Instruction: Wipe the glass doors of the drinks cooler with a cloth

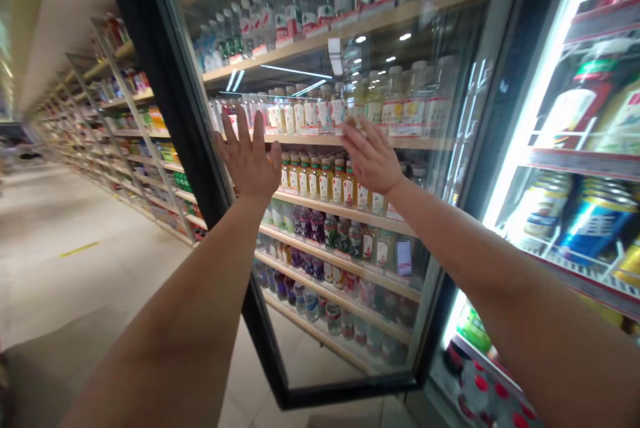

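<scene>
Both my arms reach forward to the swung-out glass door (320, 71), whose frame is black. My left hand (250, 165) is open, its fingers spread and its palm toward the pane near the left side of the frame. Farther right, my right hand (373, 160) is at the pane with its fingers together and bent. At its fingertips is a small, pale, lumpy patch (357, 125), too blurred to name. Whether either palm presses on the glass I cannot tell. Bottles (325, 181) on wooden shelves (345, 211) show through the pane.
To the right stands the lit drinks fridge (520, 101), with bottles and blue cans (600, 215) on wire racks. Long shelving (143, 115) runs back on the left beside a pale tiled floor (60, 215) with a yellow strip (80, 249). A small white label (404, 257) shows on the door.
</scene>
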`<move>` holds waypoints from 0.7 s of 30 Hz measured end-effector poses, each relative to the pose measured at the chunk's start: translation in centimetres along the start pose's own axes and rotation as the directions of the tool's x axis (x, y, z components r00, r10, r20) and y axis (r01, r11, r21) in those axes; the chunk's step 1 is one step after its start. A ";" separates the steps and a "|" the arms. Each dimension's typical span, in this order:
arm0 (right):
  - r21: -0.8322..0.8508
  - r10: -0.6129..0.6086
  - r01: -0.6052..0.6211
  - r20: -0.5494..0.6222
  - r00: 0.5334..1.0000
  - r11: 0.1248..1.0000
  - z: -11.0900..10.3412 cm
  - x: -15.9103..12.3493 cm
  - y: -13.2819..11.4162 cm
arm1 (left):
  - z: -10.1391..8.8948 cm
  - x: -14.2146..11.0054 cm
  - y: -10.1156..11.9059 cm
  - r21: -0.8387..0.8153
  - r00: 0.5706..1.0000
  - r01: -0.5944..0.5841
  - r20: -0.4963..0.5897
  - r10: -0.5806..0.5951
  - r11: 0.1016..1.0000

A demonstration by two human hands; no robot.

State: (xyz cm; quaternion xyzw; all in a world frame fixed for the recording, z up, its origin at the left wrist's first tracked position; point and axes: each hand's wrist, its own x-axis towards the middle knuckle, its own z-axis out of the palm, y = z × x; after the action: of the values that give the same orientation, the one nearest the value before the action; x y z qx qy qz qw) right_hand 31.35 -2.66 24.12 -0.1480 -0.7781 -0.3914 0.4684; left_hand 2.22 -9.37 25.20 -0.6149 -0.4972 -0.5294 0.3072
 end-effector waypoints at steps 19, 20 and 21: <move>0.044 0.218 -0.214 -0.098 0.971 0.976 1.9 2.9 -2.0 | -0.2 -0.2 -0.2 0.073 0.999 -0.041 0.016 0.040 0.996; 0.038 0.202 -0.199 -0.093 0.975 0.979 1.8 2.8 -2.1 | -0.2 -0.2 -0.2 0.072 0.999 -0.039 0.017 0.038 0.997; 0.036 0.144 -0.142 -0.053 0.988 0.989 1.8 2.8 -2.2 | -0.2 -0.2 -0.2 0.069 0.999 -0.037 0.020 0.036 0.997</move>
State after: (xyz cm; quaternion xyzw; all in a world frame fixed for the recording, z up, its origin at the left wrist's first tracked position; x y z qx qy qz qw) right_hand 27.45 -3.13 24.99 -0.1851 -0.7585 -0.3479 0.5191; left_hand 1.92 -9.57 25.06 -0.6179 -0.5069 -0.5003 0.3333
